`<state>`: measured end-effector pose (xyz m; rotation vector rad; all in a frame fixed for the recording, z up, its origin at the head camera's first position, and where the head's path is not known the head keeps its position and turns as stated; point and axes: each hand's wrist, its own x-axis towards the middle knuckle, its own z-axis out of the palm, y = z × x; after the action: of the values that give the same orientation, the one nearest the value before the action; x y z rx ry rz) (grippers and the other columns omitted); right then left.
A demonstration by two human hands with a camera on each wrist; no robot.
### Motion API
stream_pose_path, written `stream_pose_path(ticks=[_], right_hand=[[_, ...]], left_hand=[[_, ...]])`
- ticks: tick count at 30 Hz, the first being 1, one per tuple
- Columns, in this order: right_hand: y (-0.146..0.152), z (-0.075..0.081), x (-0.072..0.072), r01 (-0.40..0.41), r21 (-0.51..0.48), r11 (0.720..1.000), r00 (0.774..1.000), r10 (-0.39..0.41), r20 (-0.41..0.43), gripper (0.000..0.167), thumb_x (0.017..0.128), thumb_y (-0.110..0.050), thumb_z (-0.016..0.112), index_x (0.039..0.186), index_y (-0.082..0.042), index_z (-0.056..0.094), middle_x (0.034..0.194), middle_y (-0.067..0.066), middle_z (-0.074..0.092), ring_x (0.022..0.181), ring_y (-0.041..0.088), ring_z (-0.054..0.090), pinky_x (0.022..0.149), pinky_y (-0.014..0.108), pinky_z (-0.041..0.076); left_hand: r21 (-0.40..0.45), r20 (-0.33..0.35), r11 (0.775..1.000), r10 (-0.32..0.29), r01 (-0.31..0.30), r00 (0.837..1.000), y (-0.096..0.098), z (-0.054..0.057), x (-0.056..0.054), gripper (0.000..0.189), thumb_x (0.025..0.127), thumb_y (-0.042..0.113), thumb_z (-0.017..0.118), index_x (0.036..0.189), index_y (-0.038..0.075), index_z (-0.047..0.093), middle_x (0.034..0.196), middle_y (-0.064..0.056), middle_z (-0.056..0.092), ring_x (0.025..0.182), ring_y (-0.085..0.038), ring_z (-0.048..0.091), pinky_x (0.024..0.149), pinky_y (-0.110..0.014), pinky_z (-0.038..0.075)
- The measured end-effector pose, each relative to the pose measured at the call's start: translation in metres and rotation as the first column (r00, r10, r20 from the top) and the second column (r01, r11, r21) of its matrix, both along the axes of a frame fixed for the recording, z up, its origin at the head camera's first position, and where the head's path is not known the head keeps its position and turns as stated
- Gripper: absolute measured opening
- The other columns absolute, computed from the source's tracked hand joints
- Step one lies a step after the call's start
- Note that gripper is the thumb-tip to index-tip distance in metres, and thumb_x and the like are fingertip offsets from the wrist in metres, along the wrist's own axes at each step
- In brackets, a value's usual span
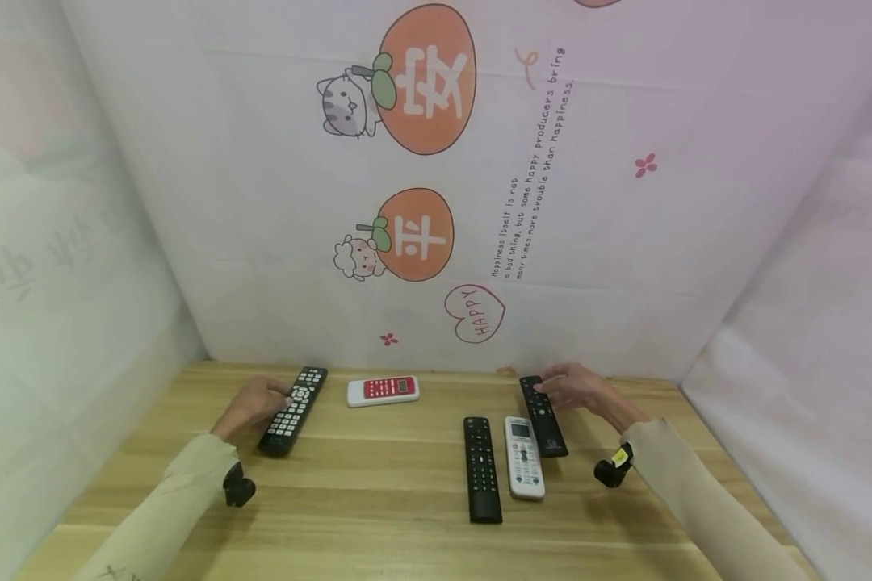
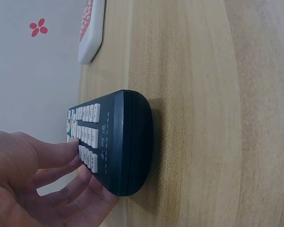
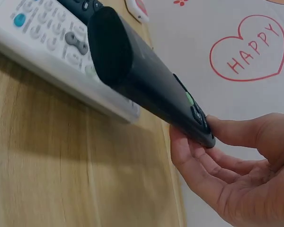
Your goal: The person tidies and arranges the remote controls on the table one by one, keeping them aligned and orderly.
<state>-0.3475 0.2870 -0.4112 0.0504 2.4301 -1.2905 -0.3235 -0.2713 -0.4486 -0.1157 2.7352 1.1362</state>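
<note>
A white cloth wall printed with orange fruit, small cartoon animals and a red heart stood behind a wooden table, with more pale cloth on both sides. Your left hand held a black remote with white buttons near the left part of the table; your thumb lay on its buttons and your other fingers curled under its edge, so the grip was narrow. Whether that remote touched the wood, you could not tell. Your right hand pinched the far end of a second black remote, thumb on the button side and fingers beneath; the right wrist view showed it tilted and raised off the wood, with a shadow below. Just beside it, to the left, a white remote with a small screen lay face up, and next to that lay a third black remote, also face up. Between your two hands, close to the wall, a white remote with a red face lay sideways. You wore light sleeves, and a small black camera sat at your left wrist
</note>
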Motion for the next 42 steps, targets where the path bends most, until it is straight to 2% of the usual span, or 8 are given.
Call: stream_pose_path(ticks=[3, 10, 16, 20, 25, 35, 39, 42], right_hand=[[0.004, -0.002, 0.001, -0.023, 0.012, 1.0, 1.0, 0.023, 0.003, 0.055, 0.104, -0.009, 0.061, 0.146, 0.021, 0.04, 0.131, 0.037, 0.062, 0.106, 0.035, 0.071, 0.097, 0.053, 0.059], [0.014, -0.003, 0.003, -0.05, 0.074, 0.996, 0.998, 0.048, 0.03, 0.052, 0.101, -0.005, 0.062, 0.141, 0.023, 0.044, 0.124, 0.037, 0.065, 0.1, 0.032, 0.073, 0.09, 0.047, 0.063], [0.021, -0.005, 0.007, -0.098, 0.126, 0.987, 0.995, 0.093, 0.041, 0.05, 0.101, -0.003, 0.062, 0.138, 0.026, 0.044, 0.12, 0.037, 0.066, 0.091, 0.029, 0.075, 0.084, 0.043, 0.064], [0.022, -0.008, 0.008, -0.106, 0.105, 0.989, 0.993, 0.101, 0.052, 0.048, 0.1, -0.002, 0.063, 0.137, 0.025, 0.047, 0.113, 0.032, 0.071, 0.086, 0.027, 0.076, 0.081, 0.042, 0.065], [0.023, -0.012, 0.01, -0.118, 0.084, 0.989, 0.992, 0.114, 0.05, 0.044, 0.098, 0.001, 0.064, 0.133, 0.024, 0.053, 0.104, 0.027, 0.074, 0.083, 0.029, 0.077, 0.079, 0.043, 0.065], [0.02, -0.018, 0.017, -0.073, 0.067, 0.995, 0.996, 0.07, 0.053, 0.039, 0.1, 0.0, 0.063, 0.13, 0.022, 0.051, 0.103, 0.026, 0.074, 0.083, 0.027, 0.077, 0.077, 0.04, 0.066], [0.018, -0.018, 0.019, -0.079, 0.106, 0.991, 0.997, 0.077, 0.025, 0.031, 0.096, 0.004, 0.063, 0.122, 0.018, 0.054, 0.099, 0.022, 0.074, 0.078, 0.025, 0.076, 0.074, 0.039, 0.066], [0.017, -0.017, 0.021, -0.086, 0.149, 0.985, 0.996, 0.086, 0.008, 0.032, 0.092, 0.006, 0.063, 0.122, 0.017, 0.055, 0.098, 0.021, 0.074, 0.076, 0.024, 0.075, 0.073, 0.039, 0.066]], left_hand=[[-0.014, -0.005, 1.0, -0.007, 0.007, 1.0, 0.0, -0.001, 0.0, 0.043, 0.099, 0.008, 0.06, 0.136, -0.015, 0.058, 0.119, -0.031, 0.066, 0.096, -0.03, 0.066, 0.074, -0.036, 0.06], [-0.053, -0.068, 0.998, -0.034, 0.03, 0.997, 0.001, 0.002, 0.0, 0.041, 0.098, 0.008, 0.063, 0.131, -0.016, 0.061, 0.118, -0.034, 0.067, 0.095, -0.032, 0.065, 0.075, -0.039, 0.058], [-0.041, -0.041, 0.999, -0.021, 0.02, 0.999, 0.0, 0.001, -0.001, 0.041, 0.099, 0.007, 0.061, 0.133, -0.015, 0.06, 0.12, -0.034, 0.066, 0.096, -0.033, 0.066, 0.075, -0.037, 0.058], [-0.018, -0.017, 1.0, -0.012, 0.012, 1.0, -0.001, 0.0, -0.002, 0.042, 0.101, 0.007, 0.06, 0.136, -0.015, 0.057, 0.119, -0.032, 0.066, 0.096, -0.031, 0.066, 0.073, -0.036, 0.059], [-0.021, -0.036, 0.999, -0.027, 0.026, 0.999, -0.001, -0.001, -0.002, 0.042, 0.1, 0.007, 0.06, 0.134, -0.017, 0.058, 0.117, -0.033, 0.067, 0.094, -0.032, 0.066, 0.072, -0.037, 0.059], [-0.017, -0.02, 1.0, -0.019, 0.018, 1.0, 0.001, 0.0, -0.002, 0.042, 0.1, 0.007, 0.06, 0.135, -0.016, 0.057, 0.117, -0.031, 0.067, 0.094, -0.03, 0.066, 0.071, -0.035, 0.058], [-0.024, -0.024, 0.999, -0.023, 0.022, 0.999, 0.0, 0.0, -0.002, 0.042, 0.1, 0.007, 0.06, 0.135, -0.017, 0.057, 0.116, -0.031, 0.067, 0.093, -0.03, 0.065, 0.071, -0.035, 0.058], [-0.032, -0.029, 0.999, -0.027, 0.026, 0.999, 0.001, 0.002, -0.001, 0.041, 0.099, 0.006, 0.06, 0.133, -0.017, 0.058, 0.116, -0.031, 0.067, 0.093, -0.03, 0.065, 0.072, -0.036, 0.058]])
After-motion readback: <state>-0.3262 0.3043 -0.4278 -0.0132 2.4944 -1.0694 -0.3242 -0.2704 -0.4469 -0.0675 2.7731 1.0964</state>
